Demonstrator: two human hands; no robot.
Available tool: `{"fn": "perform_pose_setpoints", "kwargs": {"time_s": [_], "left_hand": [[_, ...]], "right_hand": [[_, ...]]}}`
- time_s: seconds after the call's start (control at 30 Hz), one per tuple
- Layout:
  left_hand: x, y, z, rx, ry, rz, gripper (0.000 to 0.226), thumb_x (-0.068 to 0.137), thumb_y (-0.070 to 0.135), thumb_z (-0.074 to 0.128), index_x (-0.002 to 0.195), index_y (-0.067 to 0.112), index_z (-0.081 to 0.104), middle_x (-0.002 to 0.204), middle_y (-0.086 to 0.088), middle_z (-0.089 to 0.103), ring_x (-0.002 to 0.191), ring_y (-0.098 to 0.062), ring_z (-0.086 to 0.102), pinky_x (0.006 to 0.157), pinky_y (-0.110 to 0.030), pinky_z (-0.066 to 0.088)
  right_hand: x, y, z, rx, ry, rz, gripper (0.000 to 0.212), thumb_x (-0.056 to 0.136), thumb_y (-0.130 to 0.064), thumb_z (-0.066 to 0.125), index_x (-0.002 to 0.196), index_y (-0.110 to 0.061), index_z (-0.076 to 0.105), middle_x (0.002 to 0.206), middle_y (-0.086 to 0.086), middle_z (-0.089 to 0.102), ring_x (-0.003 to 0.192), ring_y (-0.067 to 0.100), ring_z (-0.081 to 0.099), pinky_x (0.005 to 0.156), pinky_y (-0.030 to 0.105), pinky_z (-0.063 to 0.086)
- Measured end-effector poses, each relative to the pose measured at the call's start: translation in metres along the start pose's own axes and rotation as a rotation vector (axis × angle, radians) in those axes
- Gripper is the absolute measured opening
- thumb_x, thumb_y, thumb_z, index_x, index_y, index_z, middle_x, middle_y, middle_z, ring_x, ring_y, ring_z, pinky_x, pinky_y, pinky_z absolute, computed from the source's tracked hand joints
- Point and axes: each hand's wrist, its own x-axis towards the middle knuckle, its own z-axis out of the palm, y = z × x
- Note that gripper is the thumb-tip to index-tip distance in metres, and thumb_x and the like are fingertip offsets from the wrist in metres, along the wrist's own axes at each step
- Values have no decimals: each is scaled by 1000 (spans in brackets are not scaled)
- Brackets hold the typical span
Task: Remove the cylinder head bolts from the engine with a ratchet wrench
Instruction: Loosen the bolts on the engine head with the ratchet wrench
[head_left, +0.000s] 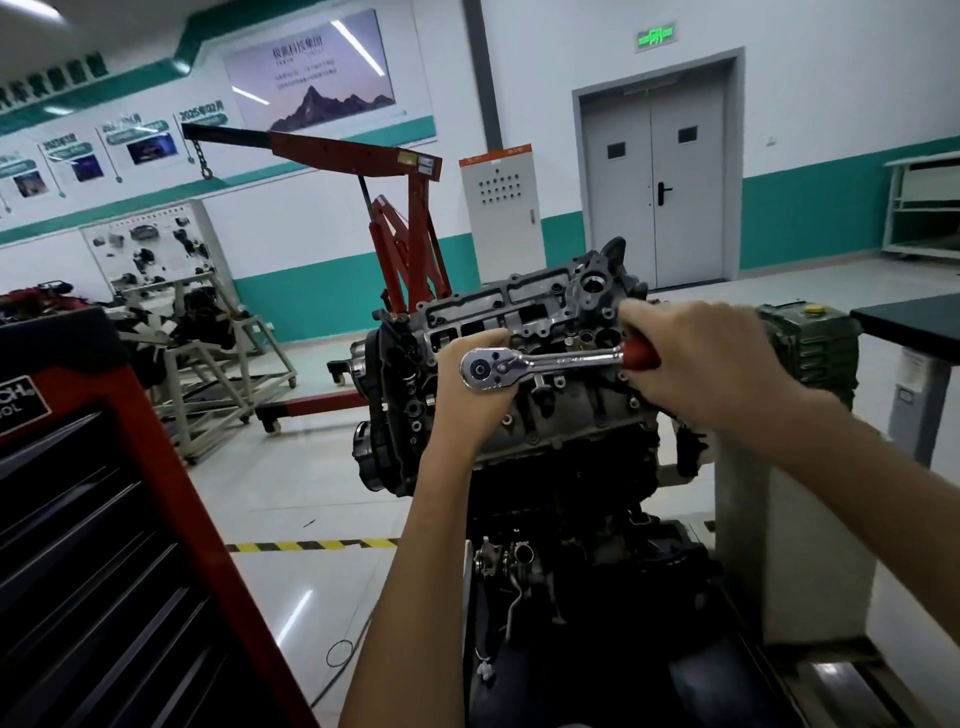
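The engine (519, 431) stands on a stand in front of me, its grey cylinder head (566, 322) on top with several bolt holes showing. A chrome ratchet wrench (540, 364) with a red handle lies level above the head. My right hand (696, 364) grips the red handle. My left hand (467, 395) holds the ratchet's round head from underneath, fingers curled behind it. Whatever sits under the ratchet head is hidden by my left hand.
A red and black tool chest (104, 519) stands close at my left. A red engine hoist (400, 218) and another engine stand (208, 353) are behind. A dark table (909, 317) is at right. Yellow-black floor tape (311, 545) runs below.
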Motion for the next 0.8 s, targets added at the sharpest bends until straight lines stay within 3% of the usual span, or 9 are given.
{"fn": "perform_pose_setpoints", "kwargs": {"time_s": [0.07,0.13,0.2,0.27,0.33,0.43,0.57,0.63,0.8], "left_hand": [[-1,-6,1,-26,59,-21,37,77,4,51,52,20,30,49,11,29,49,-5,24,51,-25,21],[0,-10,2,-36,112,-41,47,82,-1,55,52,26,29,44,11,30,47,-4,25,49,-23,22],[0,-9,6,-35,143,-48,54,83,-7,56,52,27,28,43,11,31,46,-4,25,49,-22,23],[-2,-7,11,-58,149,-46,54,84,-9,54,53,26,27,44,11,28,46,-3,22,49,-21,22],[-4,-6,12,-75,155,-42,51,87,-7,54,55,23,28,48,12,27,48,-3,22,51,-20,23],[-3,-6,6,-74,117,-45,49,83,-8,54,54,20,28,51,5,25,49,-8,22,50,-21,22],[4,-1,-2,4,23,65,45,76,-6,53,53,22,26,50,9,23,48,-3,21,49,-18,19],[7,1,-2,35,4,87,41,73,2,52,51,23,24,50,14,25,50,-3,22,51,-23,20],[1,-9,-3,-21,66,60,34,74,1,53,54,18,32,50,1,30,50,-7,25,50,-25,21]], "right_hand": [[-20,-14,12,44,-21,55,15,81,-26,63,83,-21,49,60,-8,44,56,15,48,63,27,38],[-45,-36,31,154,-127,155,24,78,-30,63,74,-27,39,60,-7,42,57,19,48,60,26,38],[-64,-67,50,512,-279,262,28,75,-27,61,65,-23,36,60,-4,47,60,23,53,58,31,43],[-76,-99,63,901,-363,298,28,74,-19,64,61,-24,40,55,-6,50,51,13,54,51,24,45],[-77,-108,68,1047,-396,299,30,74,-12,66,61,-24,42,52,-6,53,46,8,55,46,17,44],[-64,-73,58,711,-374,240,27,71,-21,64,57,-23,41,57,-4,53,57,21,57,55,31,48],[-23,-8,19,244,-161,9,26,75,-27,68,66,-30,44,55,-14,44,52,6,47,56,21,36],[-3,7,4,87,-54,-22,18,75,-31,68,79,-25,52,59,-11,47,56,12,48,61,25,39],[-29,-19,21,96,-83,80,18,76,-31,67,76,-26,49,60,-8,46,55,14,47,59,24,36]]}}
